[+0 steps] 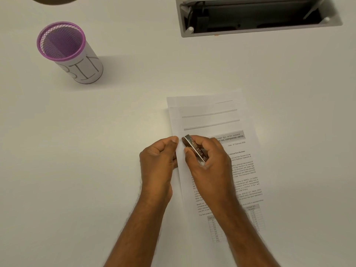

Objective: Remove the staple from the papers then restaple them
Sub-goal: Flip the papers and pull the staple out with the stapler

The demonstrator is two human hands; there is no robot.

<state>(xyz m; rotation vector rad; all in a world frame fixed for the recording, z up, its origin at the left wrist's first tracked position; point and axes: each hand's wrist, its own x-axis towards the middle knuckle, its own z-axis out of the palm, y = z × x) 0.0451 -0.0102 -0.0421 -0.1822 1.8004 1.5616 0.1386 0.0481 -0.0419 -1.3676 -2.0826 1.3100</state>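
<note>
A stack of printed white papers [210,120] lies on the white table, slightly turned. My left hand [159,158] pinches the left margin of the papers between thumb and fingers. My right hand [208,162] grips a small silver metal stapler [195,149], whose tip points at the left margin just beside my left fingertips. The staple itself is too small to make out.
A purple mesh cup labelled BIN [67,52] stands at the far left of the white table [96,151]. A recessed grey cable box [256,16] with a dark opening sits at the far right.
</note>
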